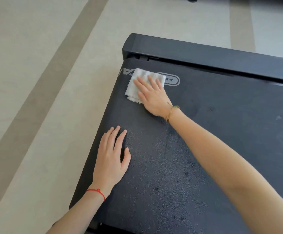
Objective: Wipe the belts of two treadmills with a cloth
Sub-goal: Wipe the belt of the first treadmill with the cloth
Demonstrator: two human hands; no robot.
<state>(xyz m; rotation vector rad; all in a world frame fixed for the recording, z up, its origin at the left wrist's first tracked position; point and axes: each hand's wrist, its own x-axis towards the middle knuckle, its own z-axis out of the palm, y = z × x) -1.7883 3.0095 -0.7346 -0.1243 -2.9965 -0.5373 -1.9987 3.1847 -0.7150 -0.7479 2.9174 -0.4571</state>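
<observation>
**Right hand presses cloth flat on the far corner of a treadmill belt**

The right hand [151,95] lies palm down with its fingers spread and straight, pressing a white cloth [138,83] against the dark treadmill belt [196,149]. It does not grip the cloth; the fingers rest open on top, and the folded, fluffy fabric shows beyond the fingertips and along the thumb side. The cloth sits near the belt's far left corner, partly covering a grey printed logo [172,80] whose oval end shows just to the right of it and whose letters show at its left edge. A thin gold bracelet [172,111] circles the right wrist.

The left hand [112,157] rests flat and open on the belt nearer the camera, close to the belt's left edge, holding nothing. A red string bracelet [96,192] is on its wrist. The two hands are well apart.

Beyond the cloth, the black end cover [205,53] of the treadmill runs across the top of the belt. The belt's textured surface shows a few small dark spots and some pale marks toward the right. The treadmill stands on a pale floor [35,81] crossed by darker beige stripes.
</observation>
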